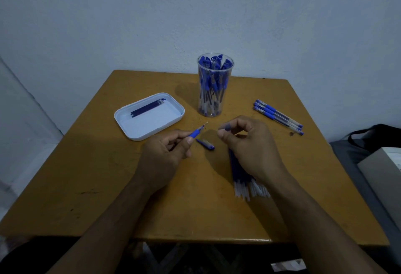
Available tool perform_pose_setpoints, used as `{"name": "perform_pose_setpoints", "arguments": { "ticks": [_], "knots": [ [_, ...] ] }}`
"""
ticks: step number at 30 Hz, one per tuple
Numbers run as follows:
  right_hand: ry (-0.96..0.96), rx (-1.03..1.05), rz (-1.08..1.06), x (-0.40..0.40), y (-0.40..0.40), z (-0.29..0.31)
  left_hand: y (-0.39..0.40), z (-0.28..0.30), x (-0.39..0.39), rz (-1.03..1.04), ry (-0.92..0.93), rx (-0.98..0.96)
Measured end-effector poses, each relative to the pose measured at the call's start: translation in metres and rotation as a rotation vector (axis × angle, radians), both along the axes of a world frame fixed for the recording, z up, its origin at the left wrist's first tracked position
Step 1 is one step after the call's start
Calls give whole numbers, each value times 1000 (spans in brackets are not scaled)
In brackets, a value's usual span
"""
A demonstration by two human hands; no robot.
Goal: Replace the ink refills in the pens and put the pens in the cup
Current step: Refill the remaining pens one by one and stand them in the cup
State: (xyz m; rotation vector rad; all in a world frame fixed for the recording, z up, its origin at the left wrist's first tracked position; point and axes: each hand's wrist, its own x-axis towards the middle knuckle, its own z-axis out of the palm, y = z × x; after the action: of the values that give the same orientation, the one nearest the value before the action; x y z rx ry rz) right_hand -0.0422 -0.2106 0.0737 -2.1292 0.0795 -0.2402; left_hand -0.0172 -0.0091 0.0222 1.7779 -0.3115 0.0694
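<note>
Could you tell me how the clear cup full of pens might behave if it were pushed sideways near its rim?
The cup looks tall and narrow, so it would probably tip rather than slide. Its pens reach the rim, likely making it top-heavy.

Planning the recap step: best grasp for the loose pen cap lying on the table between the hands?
Pinch the pen cap across its short width, near the middle, coming straight down from above. It lies flat on the table, long axis running upper-left to lower-right, so its long sides are exposed. The right hand looks nearer, but its fingers are pinched on a small blue piece; the left hand holds the pen.
</note>
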Motion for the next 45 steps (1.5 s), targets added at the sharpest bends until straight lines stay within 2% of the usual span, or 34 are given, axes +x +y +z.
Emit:
{"name": "perform_pose_setpoints", "arguments": {
  "ticks": [4,7,12,17,27,28,31,33,35,36,41,45],
  "knots": [
    [84,-482,129,-8,15,-3,-1,0,1,32,2,-1],
    [124,-629,183,-14,27,-11,0,0,0,27,-17,19],
    [294,-692,186,-9,33,-9,0,0,0,13,-20,28],
    [239,-684,167,-13,31,-11,0,1,-1,9,-22,35],
    [371,-719,218,-7,33,-1,0,3,-2,-22,-37,76],
    [352,-697,207,-8,31,-3,0,3,-2,-27,-36,71],
    [75,-507,115,-14,24,-11,0,5,-4,-50,-36,55],
    [22,-190,44,-15,20,-10,0,7,-5,-72,-51,43],
    [56,181,35,-13,19,-7,-1,7,-7,-94,-56,37],
    [72,295,32,-13,20,-6,-1,7,-8,-105,-59,42],
    [98,525,-18,-15,27,-5,-1,7,-8,-112,-67,51],
    [-22,770,-145,-8,19,6,0,4,-7,-96,-59,77]
  ]
}}
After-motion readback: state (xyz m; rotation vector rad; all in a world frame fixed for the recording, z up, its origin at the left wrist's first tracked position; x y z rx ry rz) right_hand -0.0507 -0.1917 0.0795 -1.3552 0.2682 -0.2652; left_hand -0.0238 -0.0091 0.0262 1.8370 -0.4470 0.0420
